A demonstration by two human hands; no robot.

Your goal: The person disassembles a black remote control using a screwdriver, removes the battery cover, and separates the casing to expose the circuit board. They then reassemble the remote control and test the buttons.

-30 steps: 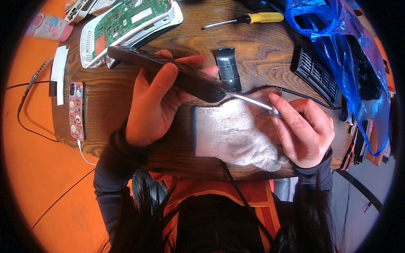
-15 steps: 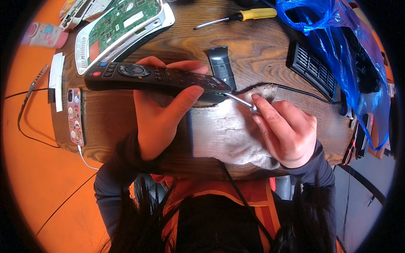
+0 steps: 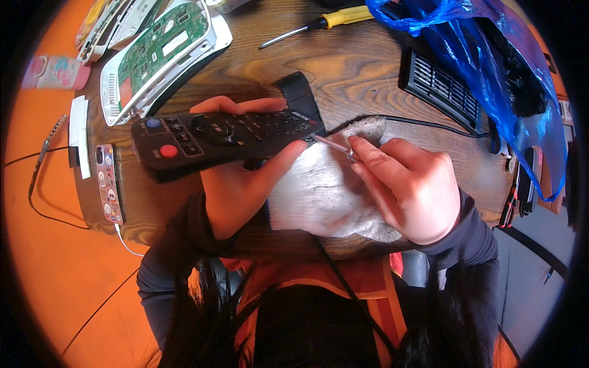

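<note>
A black remote control (image 3: 230, 136) with a red and a blue button lies across my left hand (image 3: 242, 196), fingers behind it and thumb along its near edge. Pinched in my right hand (image 3: 411, 187) is a small screwdriver (image 3: 331, 144); its thin metal shaft reaches the remote's right end, touching the edge there. Whether the tip sits inside a seam cannot be made out. Under the hands a pale grey cloth (image 3: 319, 193) is spread on the wooden table. Just beyond the remote's right end rests a black curved plastic cover (image 3: 300, 95).
A yellow-handled screwdriver (image 3: 346, 17) lies at the back, near a blue plastic bag (image 3: 454, 55) and a black slotted panel (image 3: 442, 92). Back left, a green circuit board (image 3: 162, 52) sits in a white housing. A phone (image 3: 109, 184) with a white cable lies at the left edge.
The remote has tilted so its button face shows more, its left end swinging nearer. The screwdriver tip stays at its right end. The whole view has shifted slightly.
</note>
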